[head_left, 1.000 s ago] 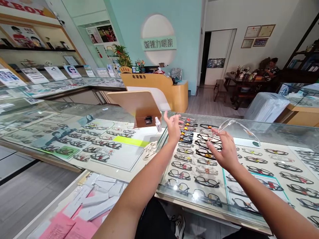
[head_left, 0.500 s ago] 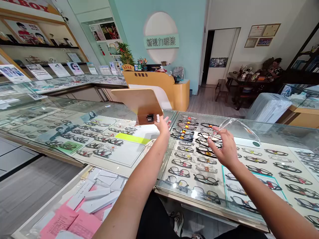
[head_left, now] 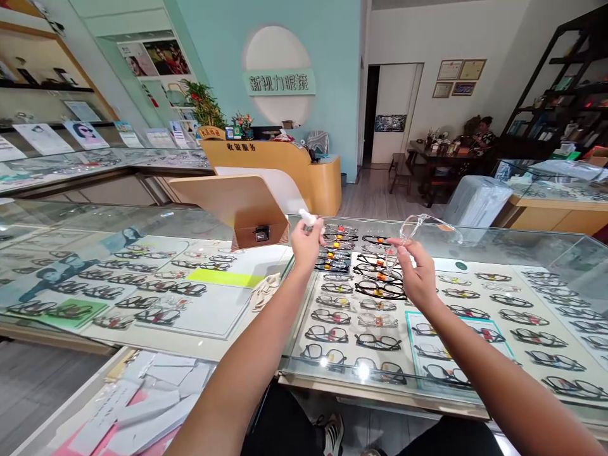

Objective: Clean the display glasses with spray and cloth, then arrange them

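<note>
My left hand [head_left: 306, 246] is closed round a small white object [head_left: 308, 217], perhaps a little bottle; the fingers hide part of it. It is above the glass display counter [head_left: 289, 291], right of a tilted wooden-framed mirror [head_left: 259, 244] seen from behind. In my right hand [head_left: 418, 272], pinched between thumb and fingers, is a pair of clear-framed glasses [head_left: 422, 218], raised above the glass top. Beneath both hands, rows of spectacle frames [head_left: 379, 342] lie inside the case. A crumpled beige cloth [head_left: 265, 291] rests on the counter left of my left forearm.
An open drawer [head_left: 90, 396] with white envelopes and pink papers is at the lower left. Across the counter stand a curved wooden cash desk [head_left: 266, 158] and a plastic-wrapped box [head_left: 477, 199]. A person [head_left: 484, 136] sits at a dark table at the back right.
My left hand has drawn away from the mirror, its fingers now closed round the white object. My right hand still holds the clear glasses, now turned slightly. The view has swung to the right.
</note>
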Demonstrator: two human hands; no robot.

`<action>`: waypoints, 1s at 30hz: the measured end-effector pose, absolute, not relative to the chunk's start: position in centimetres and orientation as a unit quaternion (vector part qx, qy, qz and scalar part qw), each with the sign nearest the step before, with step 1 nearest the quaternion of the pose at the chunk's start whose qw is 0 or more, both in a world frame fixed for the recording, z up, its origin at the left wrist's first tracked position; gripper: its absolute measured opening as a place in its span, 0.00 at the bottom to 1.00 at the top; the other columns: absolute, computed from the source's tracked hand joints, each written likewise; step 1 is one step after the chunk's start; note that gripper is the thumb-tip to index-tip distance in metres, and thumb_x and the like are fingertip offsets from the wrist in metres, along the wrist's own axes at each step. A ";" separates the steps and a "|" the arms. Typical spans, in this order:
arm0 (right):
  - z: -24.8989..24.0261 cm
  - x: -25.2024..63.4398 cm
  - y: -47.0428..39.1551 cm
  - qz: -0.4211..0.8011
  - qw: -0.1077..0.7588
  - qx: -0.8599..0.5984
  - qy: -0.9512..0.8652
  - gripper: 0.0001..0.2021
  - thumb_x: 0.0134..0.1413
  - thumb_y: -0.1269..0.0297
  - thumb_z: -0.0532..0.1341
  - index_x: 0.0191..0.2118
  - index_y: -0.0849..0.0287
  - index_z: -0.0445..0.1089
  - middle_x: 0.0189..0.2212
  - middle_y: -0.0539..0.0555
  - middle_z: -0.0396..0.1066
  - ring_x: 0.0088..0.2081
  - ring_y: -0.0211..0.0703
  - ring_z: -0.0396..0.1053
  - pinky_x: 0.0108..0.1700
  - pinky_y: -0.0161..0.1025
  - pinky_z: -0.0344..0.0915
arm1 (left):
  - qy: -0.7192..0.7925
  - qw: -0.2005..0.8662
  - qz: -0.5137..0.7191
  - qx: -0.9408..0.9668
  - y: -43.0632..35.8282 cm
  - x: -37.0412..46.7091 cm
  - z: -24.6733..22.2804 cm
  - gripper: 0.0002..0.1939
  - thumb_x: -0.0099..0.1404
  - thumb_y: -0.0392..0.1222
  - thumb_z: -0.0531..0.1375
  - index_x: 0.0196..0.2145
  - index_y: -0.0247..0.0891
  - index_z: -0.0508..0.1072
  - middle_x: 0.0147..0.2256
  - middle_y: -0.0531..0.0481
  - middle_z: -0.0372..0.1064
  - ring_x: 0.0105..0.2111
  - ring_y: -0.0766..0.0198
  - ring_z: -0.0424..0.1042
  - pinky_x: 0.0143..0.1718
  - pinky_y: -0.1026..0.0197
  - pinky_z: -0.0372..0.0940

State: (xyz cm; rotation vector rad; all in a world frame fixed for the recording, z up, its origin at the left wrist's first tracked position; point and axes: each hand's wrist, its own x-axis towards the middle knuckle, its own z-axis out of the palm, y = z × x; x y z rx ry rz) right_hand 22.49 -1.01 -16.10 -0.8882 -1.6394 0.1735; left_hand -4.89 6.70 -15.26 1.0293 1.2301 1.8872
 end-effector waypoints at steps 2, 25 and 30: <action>-16.0 22.4 -1.0 0.083 0.599 -0.383 -0.699 0.19 0.82 0.52 0.55 0.55 0.53 0.82 0.51 0.58 0.85 0.52 0.55 0.79 0.57 0.54 0.73 | 0.451 0.339 0.689 0.454 5.6 -3.4 -15.3 0.16 0.63 0.50 0.77 0.39 0.37 0.82 0.24 0.55 0.67 0.25 0.65 0.67 0.27 0.64 0.59; -15.0 21.9 -1.8 0.380 0.530 -0.352 -0.672 0.29 0.70 0.31 0.64 0.42 0.52 0.89 0.41 0.56 0.87 0.45 0.55 0.80 0.53 0.49 0.73 | 0.273 0.661 0.502 0.486 2.2 -0.4 -14.5 0.38 0.56 0.80 0.72 0.36 0.38 0.76 0.32 0.51 0.67 0.34 0.62 0.70 0.35 0.60 0.75; -15.2 21.6 -1.9 0.401 0.498 -0.329 -0.695 0.28 0.72 0.33 0.64 0.43 0.52 0.89 0.39 0.55 0.86 0.43 0.52 0.80 0.51 0.46 0.73 | 0.362 0.516 0.525 0.571 2.6 -0.1 -15.3 0.37 0.68 0.82 0.57 0.33 0.41 0.71 0.35 0.49 0.68 0.34 0.60 0.70 0.41 0.55 0.76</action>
